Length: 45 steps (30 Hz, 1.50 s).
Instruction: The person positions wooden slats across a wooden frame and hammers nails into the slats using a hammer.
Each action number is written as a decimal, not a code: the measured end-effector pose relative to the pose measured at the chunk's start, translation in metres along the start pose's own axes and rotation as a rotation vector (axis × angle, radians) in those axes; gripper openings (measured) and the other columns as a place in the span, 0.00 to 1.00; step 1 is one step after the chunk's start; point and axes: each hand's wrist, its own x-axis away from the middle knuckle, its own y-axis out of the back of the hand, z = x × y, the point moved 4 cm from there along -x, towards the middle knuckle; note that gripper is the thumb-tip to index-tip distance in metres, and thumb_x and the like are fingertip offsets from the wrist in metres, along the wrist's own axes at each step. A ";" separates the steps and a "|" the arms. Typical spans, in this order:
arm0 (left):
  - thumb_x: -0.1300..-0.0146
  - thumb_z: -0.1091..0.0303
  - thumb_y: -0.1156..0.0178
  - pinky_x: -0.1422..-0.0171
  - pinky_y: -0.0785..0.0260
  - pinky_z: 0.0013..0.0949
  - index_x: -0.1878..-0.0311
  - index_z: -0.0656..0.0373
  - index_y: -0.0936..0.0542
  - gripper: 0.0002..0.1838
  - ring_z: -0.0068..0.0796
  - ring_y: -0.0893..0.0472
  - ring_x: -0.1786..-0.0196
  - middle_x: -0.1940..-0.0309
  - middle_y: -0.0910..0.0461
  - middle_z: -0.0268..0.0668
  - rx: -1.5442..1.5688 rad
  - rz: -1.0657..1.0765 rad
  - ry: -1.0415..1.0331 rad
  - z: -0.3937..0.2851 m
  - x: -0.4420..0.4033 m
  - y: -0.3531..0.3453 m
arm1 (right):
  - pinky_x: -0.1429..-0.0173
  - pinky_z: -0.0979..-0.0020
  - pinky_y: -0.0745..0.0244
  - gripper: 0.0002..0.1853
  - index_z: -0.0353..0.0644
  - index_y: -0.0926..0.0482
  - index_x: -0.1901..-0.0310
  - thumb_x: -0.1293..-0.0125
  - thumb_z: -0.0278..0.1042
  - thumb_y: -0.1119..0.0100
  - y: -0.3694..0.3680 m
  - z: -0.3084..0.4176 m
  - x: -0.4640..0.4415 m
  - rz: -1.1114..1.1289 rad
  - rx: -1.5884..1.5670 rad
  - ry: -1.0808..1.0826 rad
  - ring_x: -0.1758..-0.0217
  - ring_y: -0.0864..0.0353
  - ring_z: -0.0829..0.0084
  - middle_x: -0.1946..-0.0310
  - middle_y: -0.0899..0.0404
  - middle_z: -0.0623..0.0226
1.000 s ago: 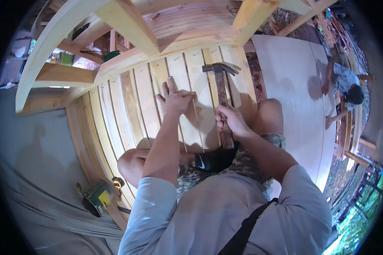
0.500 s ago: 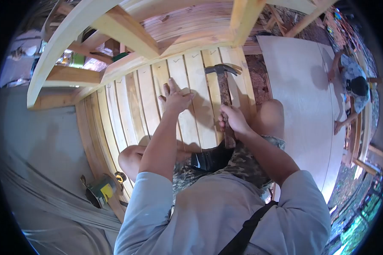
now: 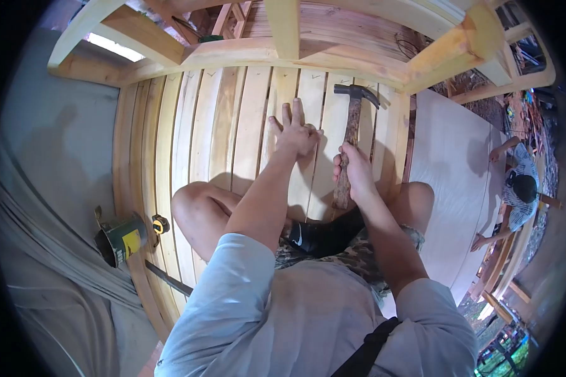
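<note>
My right hand is wrapped round the rough wooden handle of a claw hammer. The hammer's dark metal head is held over the slats, at the far end from me. To its left, my left hand rests on the wooden slats. Three of its fingers are stretched out, while thumb and forefinger come together on the hammer's side. Whatever they pinch, if anything, is too small to make out. Small pencil ticks show near the far ends of several slats.
A wooden rail frame borders the slats. On the left are a green can, a tape measure, a dark bar and grey cloth. At right, another person reaches over a pale board.
My view has shifted, so the rail and far post sit differently. Hammer and both hands appear further right, with the hammer still in my right hand. The left hand's fingers still rest on the slats.
</note>
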 end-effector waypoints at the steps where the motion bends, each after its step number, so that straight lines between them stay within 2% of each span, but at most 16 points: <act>1: 0.28 0.35 0.51 0.22 0.83 0.78 0.36 0.39 0.16 0.29 0.60 0.74 0.15 0.14 0.74 0.44 0.016 -0.007 -0.004 0.001 0.000 0.000 | 0.76 0.68 0.28 0.12 0.44 0.28 0.55 0.24 0.45 0.44 -0.004 -0.004 -0.005 -0.005 -0.015 0.001 0.80 0.26 0.75 0.75 0.25 0.69; 5: 0.27 0.39 0.50 0.21 0.82 0.78 0.41 0.39 0.12 0.25 0.57 0.73 0.14 0.14 0.70 0.43 0.060 -0.038 -0.009 -0.001 0.004 0.003 | 0.76 0.67 0.27 0.12 0.44 0.27 0.55 0.25 0.44 0.44 -0.016 -0.011 -0.008 -0.009 0.028 -0.035 0.80 0.26 0.75 0.75 0.25 0.69; 12: 0.26 0.41 0.51 0.20 0.81 0.77 0.40 0.40 0.13 0.25 0.55 0.72 0.14 0.13 0.69 0.43 0.084 -0.038 -0.020 -0.003 0.010 0.010 | 0.78 0.67 0.28 0.09 0.44 0.29 0.57 0.26 0.39 0.45 -0.027 -0.020 -0.002 -0.046 -0.023 0.013 0.80 0.25 0.74 0.75 0.25 0.67; 15: 0.26 0.40 0.51 0.19 0.81 0.76 0.39 0.40 0.13 0.25 0.54 0.72 0.14 0.13 0.68 0.43 0.091 -0.033 -0.014 -0.003 0.010 0.011 | 0.78 0.68 0.29 0.08 0.44 0.30 0.57 0.25 0.38 0.44 -0.022 -0.022 0.001 -0.058 0.109 0.131 0.80 0.25 0.75 0.75 0.25 0.68; 17: 0.26 0.40 0.50 0.19 0.81 0.75 0.39 0.37 0.14 0.24 0.53 0.72 0.14 0.13 0.68 0.41 0.070 -0.015 -0.002 -0.002 0.011 0.012 | 0.76 0.72 0.29 0.11 0.41 0.29 0.54 0.24 0.40 0.44 -0.015 -0.009 0.006 -0.051 0.529 0.328 0.79 0.25 0.77 0.75 0.25 0.70; 18: 0.26 0.40 0.50 0.19 0.81 0.75 0.39 0.37 0.14 0.24 0.53 0.72 0.14 0.13 0.68 0.41 0.077 -0.009 0.000 -0.003 0.010 0.013 | 0.76 0.72 0.29 0.11 0.41 0.29 0.54 0.24 0.40 0.44 -0.010 -0.008 0.004 -0.053 0.535 0.322 0.79 0.25 0.77 0.75 0.25 0.70; 21: 0.27 0.40 0.49 0.18 0.80 0.73 0.38 0.34 0.15 0.23 0.50 0.71 0.13 0.13 0.68 0.39 0.052 -0.003 0.029 -0.005 0.008 0.014 | 0.71 0.66 0.27 0.16 0.37 0.27 0.51 0.23 0.44 0.44 -0.003 0.008 -0.004 -0.032 0.570 0.521 0.77 0.22 0.70 0.76 0.24 0.66; 24: 0.27 0.41 0.48 0.17 0.79 0.72 0.37 0.33 0.15 0.23 0.48 0.69 0.13 0.13 0.67 0.37 0.051 0.003 0.054 -0.003 0.008 0.012 | 0.61 0.49 0.27 0.20 0.35 0.24 0.54 0.22 0.49 0.46 -0.004 0.027 -0.013 -0.147 1.041 0.675 0.69 0.19 0.44 0.76 0.22 0.48; 27: 0.28 0.42 0.47 0.17 0.78 0.71 0.37 0.34 0.15 0.23 0.48 0.68 0.13 0.13 0.66 0.37 0.080 -0.053 0.027 -0.003 0.010 0.015 | 0.61 0.51 0.26 0.20 0.36 0.24 0.55 0.22 0.50 0.46 -0.003 0.028 -0.028 -0.187 1.147 0.562 0.69 0.18 0.44 0.75 0.22 0.47; 31: 0.28 0.44 0.46 0.17 0.77 0.72 0.39 0.38 0.14 0.22 0.49 0.67 0.13 0.13 0.64 0.38 0.100 -0.062 0.026 -0.003 0.010 0.015 | 0.61 0.51 0.25 0.21 0.34 0.24 0.55 0.22 0.49 0.46 -0.006 0.038 -0.009 -0.150 1.114 0.578 0.69 0.17 0.45 0.74 0.21 0.47; 36: 0.28 0.44 0.46 0.17 0.76 0.72 0.40 0.40 0.13 0.22 0.50 0.67 0.13 0.13 0.63 0.38 0.113 -0.088 0.014 -0.002 0.013 0.009 | 0.61 0.50 0.25 0.22 0.31 0.26 0.55 0.22 0.49 0.47 -0.016 0.032 0.018 -0.037 0.654 0.977 0.67 0.17 0.43 0.71 0.20 0.43; 37: 0.28 0.44 0.46 0.17 0.76 0.73 0.41 0.40 0.12 0.22 0.50 0.66 0.13 0.13 0.63 0.38 0.130 -0.092 0.003 0.000 0.013 0.010 | 0.61 0.50 0.25 0.22 0.31 0.26 0.55 0.22 0.49 0.47 -0.010 0.024 0.006 -0.040 0.654 0.977 0.67 0.17 0.43 0.71 0.20 0.43; 39: 0.28 0.43 0.46 0.17 0.76 0.73 0.41 0.40 0.12 0.22 0.51 0.66 0.13 0.13 0.63 0.39 0.143 -0.112 -0.021 -0.002 0.012 0.017 | 0.60 0.51 0.25 0.22 0.31 0.26 0.53 0.22 0.49 0.47 -0.003 0.012 -0.023 -0.185 1.054 0.732 0.67 0.19 0.42 0.72 0.21 0.42; 42: 0.28 0.44 0.46 0.17 0.76 0.73 0.42 0.40 0.12 0.22 0.52 0.66 0.13 0.13 0.62 0.39 0.132 -0.080 -0.005 -0.002 0.012 0.023 | 0.59 0.50 0.25 0.22 0.31 0.25 0.53 0.22 0.49 0.47 -0.003 0.017 -0.024 -0.154 1.172 0.579 0.67 0.19 0.41 0.72 0.22 0.41; 44: 0.28 0.44 0.46 0.18 0.76 0.74 0.42 0.40 0.12 0.22 0.52 0.66 0.13 0.13 0.62 0.39 0.128 -0.083 -0.007 -0.001 0.013 0.015 | 0.59 0.51 0.25 0.20 0.31 0.26 0.53 0.22 0.46 0.46 -0.005 0.011 -0.008 -0.109 1.079 0.557 0.66 0.18 0.41 0.72 0.22 0.41; 45: 0.30 0.41 0.44 0.18 0.77 0.75 0.46 0.39 0.10 0.21 0.56 0.66 0.14 0.14 0.61 0.41 0.120 -0.142 -0.031 0.000 0.011 0.012 | 0.59 0.52 0.24 0.19 0.30 0.26 0.53 0.23 0.44 0.46 -0.010 0.015 0.002 -0.088 0.967 0.723 0.66 0.18 0.41 0.72 0.21 0.42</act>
